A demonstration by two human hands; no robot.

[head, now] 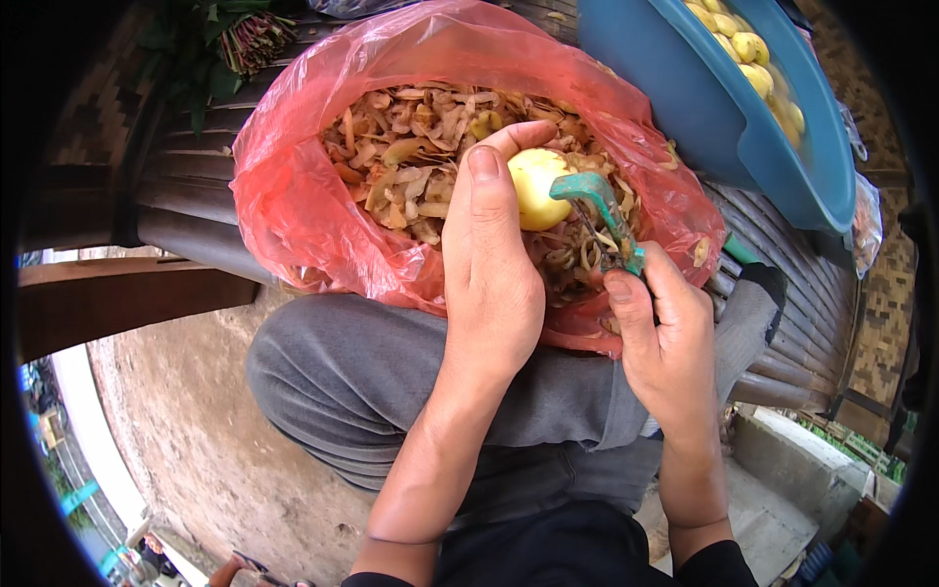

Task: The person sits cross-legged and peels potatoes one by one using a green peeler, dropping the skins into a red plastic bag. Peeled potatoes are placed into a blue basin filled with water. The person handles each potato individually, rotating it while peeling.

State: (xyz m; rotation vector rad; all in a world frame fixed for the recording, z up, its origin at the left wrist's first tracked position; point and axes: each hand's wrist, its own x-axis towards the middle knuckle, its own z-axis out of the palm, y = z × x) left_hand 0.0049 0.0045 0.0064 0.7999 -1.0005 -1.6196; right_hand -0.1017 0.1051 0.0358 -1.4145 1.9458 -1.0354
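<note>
My left hand (491, 235) is closed around a peeled potato (539, 189), with the thumb on its near side and the fingers behind it. My right hand (660, 315) grips a green-handled vegetable peeler (598, 213) by its lower end, and the peeler's head is at the potato's right side. Bits of peel cling to the peeler. Both hands are over a red plastic bag (293, 183), which stands wide at the mouth and holds a heap of peelings (418, 161).
A blue plastic basin (682, 95) with peeled potatoes (744, 48) in liquid stands at the upper right. Leafy greens (242, 44) lie at the upper left on the bamboo slat platform (191, 183). My crossed leg (352, 367) borders the bag. Part of another person's leg (224, 571) shows at the lower left.
</note>
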